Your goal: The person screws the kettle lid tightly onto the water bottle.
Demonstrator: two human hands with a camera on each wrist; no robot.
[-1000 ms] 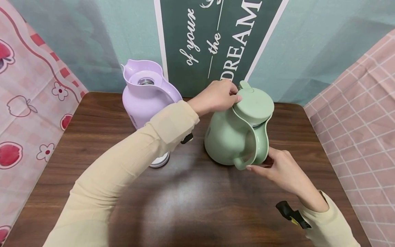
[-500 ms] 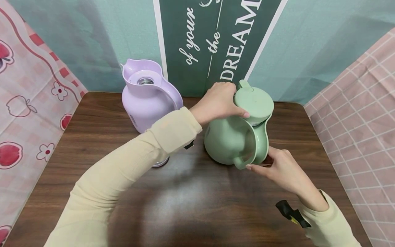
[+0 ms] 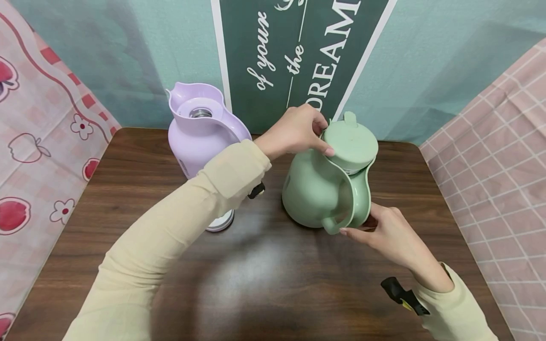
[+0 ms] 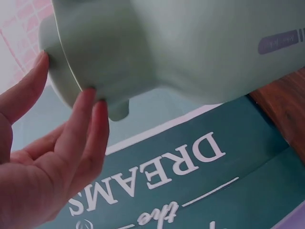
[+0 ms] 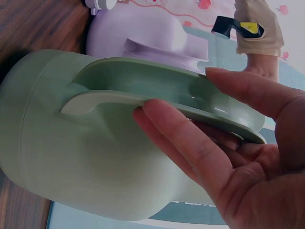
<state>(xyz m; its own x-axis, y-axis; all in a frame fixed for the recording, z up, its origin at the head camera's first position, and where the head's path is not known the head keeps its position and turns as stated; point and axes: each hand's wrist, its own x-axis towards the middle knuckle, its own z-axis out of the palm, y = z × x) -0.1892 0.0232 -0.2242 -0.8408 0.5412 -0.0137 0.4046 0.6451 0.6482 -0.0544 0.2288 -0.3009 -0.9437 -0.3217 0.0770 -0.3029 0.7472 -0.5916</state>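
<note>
A green thermos jug (image 3: 311, 199) stands upright on the wooden table, its round lid (image 3: 351, 144) sitting in the mouth with a small tab toward the back. My left hand (image 3: 296, 132) pinches the lid's left edge, with the thumb on the near side; in the left wrist view the fingertips (image 4: 88, 95) press at the rim where lid and neck meet. Low on the right, my right hand (image 3: 390, 237) holds the jug's handle (image 5: 119, 98), fingers along one side and thumb on the other. A lilac thermos jug (image 3: 198, 142) stands at left, its mouth uncovered, partly hidden by my left forearm.
A pale round lid (image 3: 222, 221) lies on the table (image 3: 273, 293) in front of the lilac jug, mostly behind my sleeve. Behind is a blue-green cloth with a lettered dark panel (image 3: 294, 57); pink patterned cloths rise at both sides.
My left hand slid its thumb forward along the lid, then came back to the left edge. The lid has turned, its tab moving right. My right hand stays on the handle.
</note>
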